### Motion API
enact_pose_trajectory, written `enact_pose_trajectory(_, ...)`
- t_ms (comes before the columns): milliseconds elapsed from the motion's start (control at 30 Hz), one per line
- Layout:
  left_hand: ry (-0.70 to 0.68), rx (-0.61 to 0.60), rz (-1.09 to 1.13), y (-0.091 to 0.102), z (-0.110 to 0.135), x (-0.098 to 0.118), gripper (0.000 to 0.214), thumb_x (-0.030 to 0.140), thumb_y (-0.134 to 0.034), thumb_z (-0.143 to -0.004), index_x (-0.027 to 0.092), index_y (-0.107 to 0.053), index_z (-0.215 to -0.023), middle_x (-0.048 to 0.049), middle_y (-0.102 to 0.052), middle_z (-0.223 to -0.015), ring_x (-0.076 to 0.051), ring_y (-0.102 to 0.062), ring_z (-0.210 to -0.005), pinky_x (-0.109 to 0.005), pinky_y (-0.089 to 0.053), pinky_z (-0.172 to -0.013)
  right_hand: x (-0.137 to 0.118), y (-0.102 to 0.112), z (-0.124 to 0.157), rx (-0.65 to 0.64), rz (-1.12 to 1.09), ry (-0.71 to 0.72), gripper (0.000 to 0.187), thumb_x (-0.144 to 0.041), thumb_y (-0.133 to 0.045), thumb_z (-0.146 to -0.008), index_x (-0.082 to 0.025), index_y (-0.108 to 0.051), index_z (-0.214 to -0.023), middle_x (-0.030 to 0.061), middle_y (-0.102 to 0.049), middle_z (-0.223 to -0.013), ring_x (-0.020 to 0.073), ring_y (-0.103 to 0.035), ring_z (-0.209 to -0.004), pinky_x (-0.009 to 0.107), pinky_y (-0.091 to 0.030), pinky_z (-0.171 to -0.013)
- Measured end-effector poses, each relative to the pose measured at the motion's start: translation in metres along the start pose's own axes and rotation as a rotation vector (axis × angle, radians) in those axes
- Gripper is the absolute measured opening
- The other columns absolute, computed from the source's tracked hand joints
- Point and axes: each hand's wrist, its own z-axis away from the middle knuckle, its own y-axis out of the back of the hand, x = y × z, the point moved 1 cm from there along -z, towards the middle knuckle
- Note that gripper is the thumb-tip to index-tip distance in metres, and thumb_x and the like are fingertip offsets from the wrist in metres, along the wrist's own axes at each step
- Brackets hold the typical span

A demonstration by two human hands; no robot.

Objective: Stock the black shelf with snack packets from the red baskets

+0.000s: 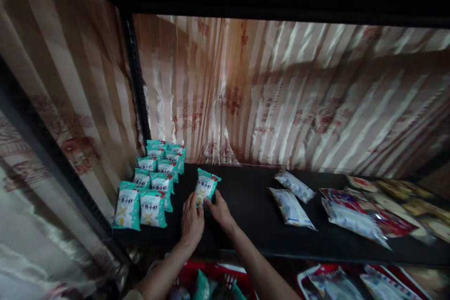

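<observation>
A teal and white snack bag [206, 185] stands upright over the black shelf [246, 197], held between my two hands. My left hand [192, 219] grips its lower left side, with the fingers closed against it. On the lower right side, my right hand [220, 208] pinches the same bag. To the left, matching snack bags [152, 208] stand upright in two rows running back to the corner. The bag's lower edge is partly hidden by my fingers.
Two white packets [292, 208] lie flat right of centre. Farther right are red packages [378, 213] and yellowish packs [404, 190]. Below the shelf edge sit a red basket [225, 269] with teal bags and another red basket [305, 277]. A black post [135, 75] rises at the left corner.
</observation>
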Motion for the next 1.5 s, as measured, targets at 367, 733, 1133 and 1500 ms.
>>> enact_pose_trajectory(367,-0.068,0.212,-0.073,-0.033,-0.079,-0.015,0.040,0.021,-0.037,-0.084,0.012,-0.054,-0.120,-0.0152,-0.055,-0.128,-0.025,-0.047,-0.122,-0.044,-0.037,-0.104,0.000,-0.025,-0.078,0.075,0.082,-0.056,0.035,-0.031,-0.057,-0.077,-0.019,-0.050,-0.110,0.0082,-0.068,-0.100,0.0208,-0.066,-0.091,0.032,-0.049,-0.081)
enact_pose_trajectory(733,-0.031,0.387,-0.060,-0.029,-0.107,-0.023,0.037,0.020,-0.037,-0.086,0.010,-0.056,-0.115,-0.0178,-0.052,-0.128,-0.028,-0.044,-0.123,-0.048,-0.037,-0.103,-0.002,-0.062,-0.117,0.012,0.100,0.036,0.038,-0.030,-0.057,-0.079,-0.022,-0.054,-0.116,0.0037,-0.069,-0.101,0.0181,-0.065,-0.091,0.031,-0.049,-0.082)
enact_pose_trajectory(1133,-0.085,0.396,-0.082,-0.027,-0.108,-0.035,0.037,0.016,-0.038,-0.084,0.014,-0.058,-0.116,-0.0127,-0.050,-0.133,-0.027,-0.042,-0.125,-0.049,-0.036,-0.105,-0.009,-0.072,-0.120,0.012,0.219,0.060,0.050,-0.027,-0.052,-0.084,-0.017,-0.041,-0.132,0.0092,-0.067,-0.110,0.0206,-0.064,-0.098,0.031,-0.048,-0.086)
enact_pose_trajectory(1500,-0.112,0.358,-0.154,-0.027,-0.101,-0.031,0.039,0.015,-0.038,-0.085,0.009,-0.057,-0.118,-0.0163,-0.045,-0.138,-0.029,-0.036,-0.130,-0.049,-0.034,-0.107,0.003,-0.071,-0.107,0.116,0.192,0.157,0.052,-0.032,-0.053,-0.080,-0.012,-0.048,-0.127,0.0143,-0.061,-0.120,0.0244,-0.058,-0.109,0.037,-0.045,-0.094)
